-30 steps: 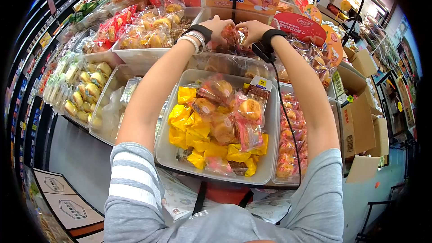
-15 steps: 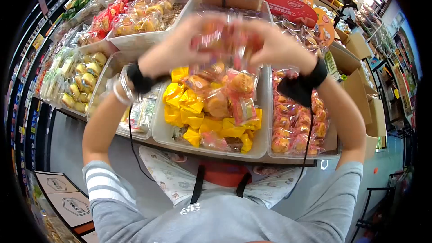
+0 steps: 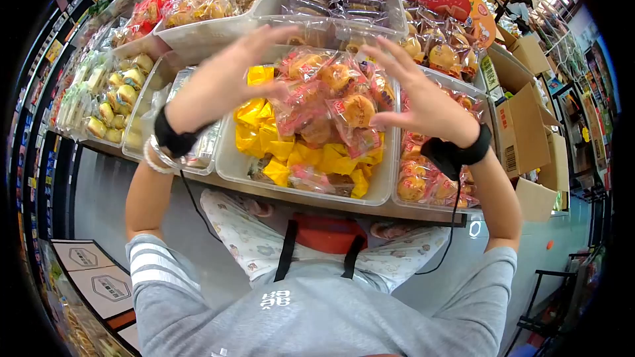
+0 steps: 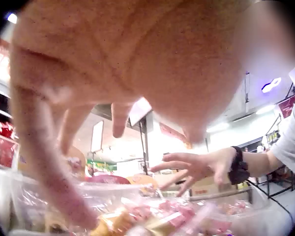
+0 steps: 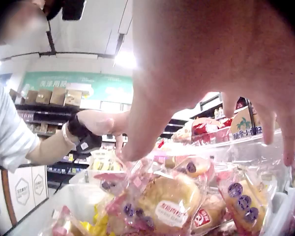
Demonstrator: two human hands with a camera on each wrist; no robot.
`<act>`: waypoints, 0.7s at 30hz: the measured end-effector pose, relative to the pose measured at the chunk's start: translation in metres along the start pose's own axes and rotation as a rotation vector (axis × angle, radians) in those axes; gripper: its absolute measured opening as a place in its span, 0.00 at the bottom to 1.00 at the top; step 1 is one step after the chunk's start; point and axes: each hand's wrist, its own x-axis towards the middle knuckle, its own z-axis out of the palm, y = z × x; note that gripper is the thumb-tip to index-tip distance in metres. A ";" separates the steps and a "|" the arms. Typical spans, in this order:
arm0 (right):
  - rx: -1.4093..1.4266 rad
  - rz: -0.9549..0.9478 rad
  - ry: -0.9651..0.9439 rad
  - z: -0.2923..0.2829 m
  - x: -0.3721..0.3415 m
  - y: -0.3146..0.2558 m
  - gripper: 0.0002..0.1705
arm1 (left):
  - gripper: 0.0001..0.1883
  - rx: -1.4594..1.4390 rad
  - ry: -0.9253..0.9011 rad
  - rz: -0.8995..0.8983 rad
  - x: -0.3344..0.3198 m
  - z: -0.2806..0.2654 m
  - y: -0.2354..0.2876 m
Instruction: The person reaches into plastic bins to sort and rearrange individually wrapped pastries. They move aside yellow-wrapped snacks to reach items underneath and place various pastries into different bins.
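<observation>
A heap of plastic-wrapped buns (image 3: 337,78) with pink-printed wrappers lies in the front translucent bin (image 3: 301,192), over yellow packets (image 3: 254,133). My left hand (image 3: 225,82) is above the left side of the heap, fingers spread and holding nothing; it is blurred in the head view. On the opposite side my right hand (image 3: 423,102) has its fingers apart, the thumb close to a wrapped bun. Up close in the right wrist view, a round bun (image 5: 169,199) with a white label sits under my right hand, and the fingers are extended above the wrappers.
Behind stands a bin of dark slim packets (image 3: 337,1). Right of the front bin is one with small pink-wrapped buns (image 3: 433,182); wrapped rolls (image 3: 119,102) fill one at far left. Cardboard boxes (image 3: 519,125) stand to the right. Cords hang from both wrists.
Both hands lifted a bunch of wrapped buns from the back bin, brought it toward me and let it go onto the front bin's heap. The hands have since moved apart.
</observation>
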 end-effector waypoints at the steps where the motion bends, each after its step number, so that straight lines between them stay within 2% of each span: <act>1: 0.043 -0.009 0.034 -0.006 -0.002 -0.004 0.46 | 0.31 -0.044 0.063 0.015 0.005 -0.006 -0.007; 2: 0.096 -0.059 0.190 -0.005 -0.003 -0.009 0.28 | 0.14 -0.306 0.287 0.034 0.010 0.000 -0.012; 3: 0.103 -0.064 0.182 -0.001 -0.005 -0.009 0.28 | 0.14 -0.307 0.290 0.023 0.009 0.010 -0.009; 5: 0.211 -0.114 0.104 0.007 -0.010 -0.008 0.12 | 0.11 -0.210 0.573 0.232 0.009 0.035 0.007; 7: -0.008 -0.284 0.085 0.024 -0.010 -0.032 0.04 | 0.09 -0.051 0.368 0.713 0.010 0.065 0.020; 9: -0.001 -0.438 0.120 0.055 -0.013 -0.038 0.04 | 0.10 0.135 0.329 1.060 0.009 0.085 0.037; 11: 0.106 -0.377 -0.133 0.061 -0.017 -0.045 0.02 | 0.10 0.272 0.330 1.209 0.006 0.101 0.030; 13: 0.663 -0.159 -0.288 0.070 -0.022 -0.039 0.06 | 0.09 0.167 0.278 1.150 0.010 0.107 0.020; 14: 0.821 -0.046 -0.425 0.070 -0.021 -0.034 0.09 | 0.12 0.124 0.329 1.129 0.013 0.113 0.019; 15: 0.866 0.030 -0.532 0.074 -0.019 -0.028 0.10 | 0.10 0.112 0.303 1.085 0.014 0.117 0.020; 17: 0.818 0.160 -0.505 0.084 -0.019 -0.027 0.12 | 0.09 0.091 0.186 0.999 0.015 0.124 0.021; 19: 0.743 0.224 -0.536 0.106 -0.025 -0.012 0.14 | 0.09 0.225 0.043 0.961 0.010 0.129 0.020; 20: 0.770 0.176 -0.543 0.106 -0.023 -0.011 0.15 | 0.09 0.175 0.024 0.954 0.006 0.131 0.022; 21: 0.774 0.085 -0.456 0.110 -0.019 -0.014 0.12 | 0.08 0.219 -0.022 0.938 0.004 0.129 0.024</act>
